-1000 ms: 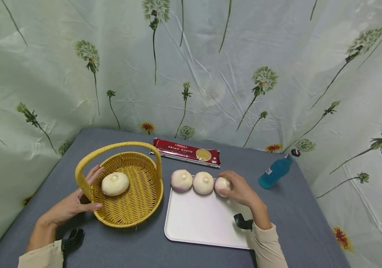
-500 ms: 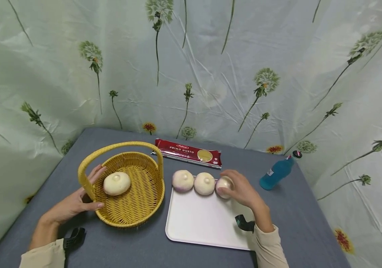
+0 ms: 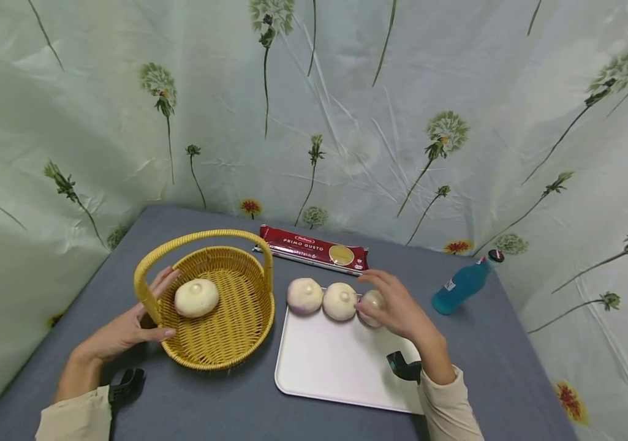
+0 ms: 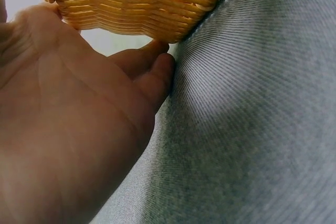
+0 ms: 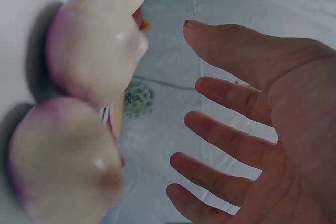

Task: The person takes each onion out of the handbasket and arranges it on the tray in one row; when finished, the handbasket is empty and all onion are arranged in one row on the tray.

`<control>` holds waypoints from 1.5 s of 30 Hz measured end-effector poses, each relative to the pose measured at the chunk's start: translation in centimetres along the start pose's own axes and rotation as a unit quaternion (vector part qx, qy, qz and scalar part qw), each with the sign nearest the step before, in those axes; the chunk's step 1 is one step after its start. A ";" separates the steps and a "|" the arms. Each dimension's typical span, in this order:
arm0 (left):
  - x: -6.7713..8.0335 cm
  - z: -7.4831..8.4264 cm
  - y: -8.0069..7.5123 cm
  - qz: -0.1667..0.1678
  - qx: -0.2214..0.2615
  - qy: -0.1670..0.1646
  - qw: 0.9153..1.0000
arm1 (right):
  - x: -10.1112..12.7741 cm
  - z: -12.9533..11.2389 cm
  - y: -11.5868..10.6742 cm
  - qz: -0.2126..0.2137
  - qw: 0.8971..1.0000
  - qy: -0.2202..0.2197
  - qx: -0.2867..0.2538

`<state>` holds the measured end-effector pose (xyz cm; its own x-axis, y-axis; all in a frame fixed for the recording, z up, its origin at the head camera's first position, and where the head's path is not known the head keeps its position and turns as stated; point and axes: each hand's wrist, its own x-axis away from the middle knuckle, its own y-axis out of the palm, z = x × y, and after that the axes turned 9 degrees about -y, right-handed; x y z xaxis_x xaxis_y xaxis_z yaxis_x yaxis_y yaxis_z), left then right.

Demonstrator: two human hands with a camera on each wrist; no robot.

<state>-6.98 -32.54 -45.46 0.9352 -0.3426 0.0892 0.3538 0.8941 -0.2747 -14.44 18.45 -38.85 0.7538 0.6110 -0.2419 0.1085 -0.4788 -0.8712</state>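
Note:
My left hand point(image 3: 126, 331) grips the left side of a yellow wicker basket point(image 3: 258, 331), thumb and fingers spread round the wall by the handle's foot. Its lower fingers touch the weave near the tabletop in the left wrist view. Inside the basket lies one whitish turnip point(image 3: 196, 298). Three white-and-purple turnips stand in a row along the far edge of a white tray point(image 3: 336, 367): a left one point(image 3: 305, 296), a middle one point(image 3: 339, 301) and a right one point(image 3: 371, 308). Over the right one hovers my right hand point(image 3: 402, 312), its fingers apart and holding nothing.
Behind the row lies a red pasta packet point(image 3: 314, 248). A blue bottle point(image 3: 464, 286) with a dark cap stands to the right of the tray. The grey tabletop point(image 3: 225, 404) ends at a flowered curtain point(image 3: 347, 122) at the back and sides.
My right hand has let go of the right turnip and risen slightly, fingers opening. The left hand stays on the basket. The whole view has shifted a little.

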 end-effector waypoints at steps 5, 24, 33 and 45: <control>-0.1 0.1 0.0 -0.002 0.011 0.006 1.000 | -0.9 -1.7 -0.9 -0.024 1.000 -0.008 0.007; -0.4 -0.1 0.2 -0.009 0.010 0.001 1.000 | -3.2 -5.5 -0.1 -0.052 0.995 -0.083 -0.003; -0.1 -0.2 0.0 -0.006 0.010 0.003 1.000 | -4.4 -6.9 1.1 -0.061 0.989 -0.131 -0.020; -0.2 0.0 0.0 -0.017 0.057 -0.023 0.998 | -6.1 -9.3 2.0 -0.109 0.983 -0.142 -0.042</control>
<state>-7.19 -32.42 -45.47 0.9215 -0.3621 0.1404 0.3821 0.9100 -0.1607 -12.85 7.90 -35.14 0.4966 0.8505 -0.1733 0.3100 -0.3603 -0.8798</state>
